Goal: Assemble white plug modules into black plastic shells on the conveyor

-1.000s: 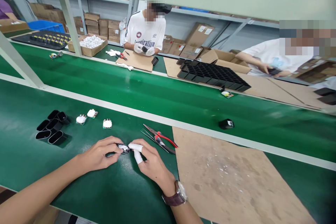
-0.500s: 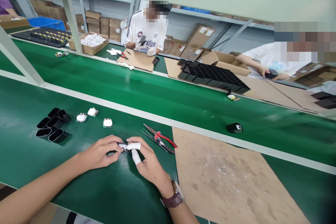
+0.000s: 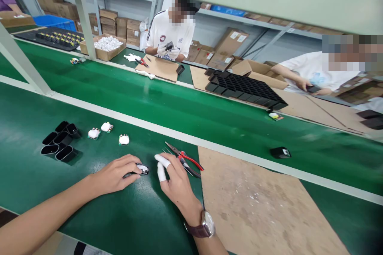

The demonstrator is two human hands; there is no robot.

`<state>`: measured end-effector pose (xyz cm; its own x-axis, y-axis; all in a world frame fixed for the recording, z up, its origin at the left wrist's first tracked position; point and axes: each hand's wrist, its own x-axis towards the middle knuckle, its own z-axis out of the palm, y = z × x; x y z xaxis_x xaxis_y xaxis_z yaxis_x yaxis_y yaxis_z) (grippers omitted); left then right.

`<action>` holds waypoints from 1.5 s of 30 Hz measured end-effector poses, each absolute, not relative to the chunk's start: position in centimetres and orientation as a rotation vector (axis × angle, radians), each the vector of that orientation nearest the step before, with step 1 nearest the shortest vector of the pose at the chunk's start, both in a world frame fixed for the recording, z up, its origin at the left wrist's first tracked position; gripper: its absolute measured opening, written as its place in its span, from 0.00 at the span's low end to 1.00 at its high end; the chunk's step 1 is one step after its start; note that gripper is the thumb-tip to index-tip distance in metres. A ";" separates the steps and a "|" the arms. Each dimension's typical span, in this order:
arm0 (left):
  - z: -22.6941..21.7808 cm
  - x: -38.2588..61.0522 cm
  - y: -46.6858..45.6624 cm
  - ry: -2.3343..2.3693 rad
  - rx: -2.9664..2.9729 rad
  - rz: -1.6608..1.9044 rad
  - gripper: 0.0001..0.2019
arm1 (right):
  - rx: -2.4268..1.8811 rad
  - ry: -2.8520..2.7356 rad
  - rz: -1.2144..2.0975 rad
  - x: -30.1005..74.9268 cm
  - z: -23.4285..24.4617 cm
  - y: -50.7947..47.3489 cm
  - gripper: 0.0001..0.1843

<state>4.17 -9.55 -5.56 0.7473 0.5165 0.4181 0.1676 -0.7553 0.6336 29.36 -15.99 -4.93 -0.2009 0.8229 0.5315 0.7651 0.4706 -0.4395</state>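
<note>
My left hand (image 3: pixel 119 171) is closed around a small black oval housing (image 3: pixel 145 170) on the green bench, with white material showing inside its opening. Just to the right, my right hand (image 3: pixel 175 183) is apart from the housing, its fingers held apart. White wraps cover two of its fingertips. Beside its fingers lie needle-nose pliers (image 3: pixel 187 160) with red-and-black handles. Thin metal tweezers (image 3: pixel 167 150) are partly hidden by the pliers and the hand. Several empty black housings (image 3: pixel 62 139) stand at the left, near small circuit boards (image 3: pixel 124 140) topped with white.
A stained cardboard sheet (image 3: pixel 257 199) lies on the right. Past the pale rail (image 3: pixel 125 120) runs a green belt (image 3: pixel 167 97) carrying a black housing (image 3: pixel 280 152) and a small board (image 3: pixel 275 116). Two co-workers (image 3: pixel 169 32) handle black parts opposite. A slanted post (image 3: pixel 25 59) stands left.
My right hand has drawn away from the housing towards the pliers and tweezers. My left hand keeps hold of it. The housing and board on the belt have shifted right.
</note>
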 end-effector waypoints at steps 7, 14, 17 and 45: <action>-5.6 4.0 -10.2 0.764 2.264 0.606 0.28 | -1.666 -2.080 -0.404 31.0 -6.9 -15.5 0.25; -4.7 4.7 -9.6 0.670 2.256 0.424 0.27 | -1.749 -2.085 -0.469 31.0 -6.3 -16.0 0.18; -4.8 4.8 -9.6 0.730 2.251 0.534 0.25 | -1.601 -2.053 -0.267 29.8 -5.4 -16.5 0.16; -5.3 5.1 -9.6 0.703 2.384 0.784 0.24 | -1.322 -2.142 -0.265 27.7 -3.4 -17.8 0.14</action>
<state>5.10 -9.59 -5.29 0.6964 0.6123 0.3743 0.3055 -0.7248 0.6175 27.72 -17.82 -3.35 -0.3232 0.7442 0.5846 0.8643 0.4837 -0.1378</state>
